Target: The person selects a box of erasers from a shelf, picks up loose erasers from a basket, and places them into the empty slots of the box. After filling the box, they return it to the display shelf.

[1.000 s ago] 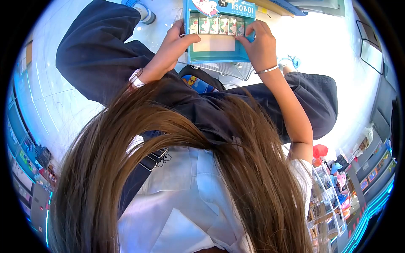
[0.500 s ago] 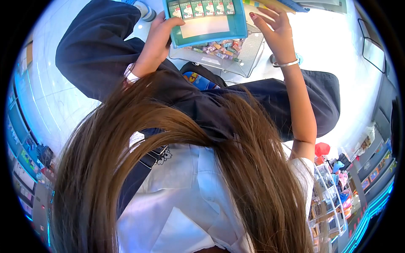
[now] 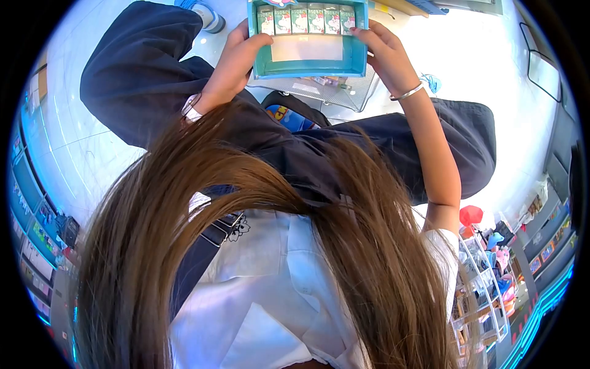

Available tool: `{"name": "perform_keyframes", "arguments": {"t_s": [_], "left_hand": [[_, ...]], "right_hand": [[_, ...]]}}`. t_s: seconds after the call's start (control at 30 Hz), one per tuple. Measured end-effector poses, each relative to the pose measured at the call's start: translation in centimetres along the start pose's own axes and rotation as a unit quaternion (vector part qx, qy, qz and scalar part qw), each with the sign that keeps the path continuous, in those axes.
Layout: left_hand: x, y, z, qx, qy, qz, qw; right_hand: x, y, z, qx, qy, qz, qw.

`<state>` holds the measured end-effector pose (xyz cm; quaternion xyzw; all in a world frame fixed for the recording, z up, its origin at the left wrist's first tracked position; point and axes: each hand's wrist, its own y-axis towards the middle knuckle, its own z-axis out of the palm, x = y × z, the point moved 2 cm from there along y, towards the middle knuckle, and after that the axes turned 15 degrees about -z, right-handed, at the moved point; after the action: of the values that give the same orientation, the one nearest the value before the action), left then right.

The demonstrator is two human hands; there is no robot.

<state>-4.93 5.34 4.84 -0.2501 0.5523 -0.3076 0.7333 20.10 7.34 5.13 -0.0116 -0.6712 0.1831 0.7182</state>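
A teal open-topped display box (image 3: 308, 67) is held up in front of me, tilted so its inside shows. Along its far side stands a row of several small green-and-white packs (image 3: 299, 21), and a pale panel (image 3: 307, 48) covers the floor nearer me. My left hand (image 3: 236, 61) grips the left wall, thumb over the rim. On the opposite wall my right hand (image 3: 388, 60) is closed, its thumb reaching the last pack at the right end. Beneath the box is a metal mesh basket (image 3: 359, 95) with small colourful pieces (image 3: 332, 81), mostly hidden now.
My crossed, dark-trousered legs (image 3: 144, 80) flank the basket. A dark bag with a blue patch (image 3: 289, 117) lies in my lap area. A white rack (image 3: 482, 289) with toys stands at right; shelves (image 3: 34, 209) line the left. Long hair hangs across the lower view.
My right hand has come down and left from open air onto the box's right wall. The box has shifted slightly right and toward me, covering more of the basket.
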Motion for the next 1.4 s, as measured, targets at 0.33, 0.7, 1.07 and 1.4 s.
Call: {"name": "perform_keyframes", "arguments": {"t_s": [0.33, 0.7, 1.07, 1.4], "left_hand": [[-0.4, -0.5, 0.6, 0.037, 0.025, 0.037, 0.998], [-0.3, 0.5, -1.1, -0.069, -0.101, 0.008, 0.992], [-0.5, 1.5, -4.1, -0.075, -0.203, 0.017, 0.976], [-0.1, -1.9, -4.5, -0.115, 0.384, 0.4, 0.824]], "right_hand": [[-1.5, 0.5, 0.0, 0.004, -0.21, -0.093, 0.973], [2.2, 0.3, 0.5, -0.009, -0.187, -0.201, 0.961], [-28.0, 0.7, -7.4, 0.423, -0.64, -0.036, 0.64], [-29.5, -3.7, -3.7, 0.417, -0.699, 0.101, 0.572]]}}
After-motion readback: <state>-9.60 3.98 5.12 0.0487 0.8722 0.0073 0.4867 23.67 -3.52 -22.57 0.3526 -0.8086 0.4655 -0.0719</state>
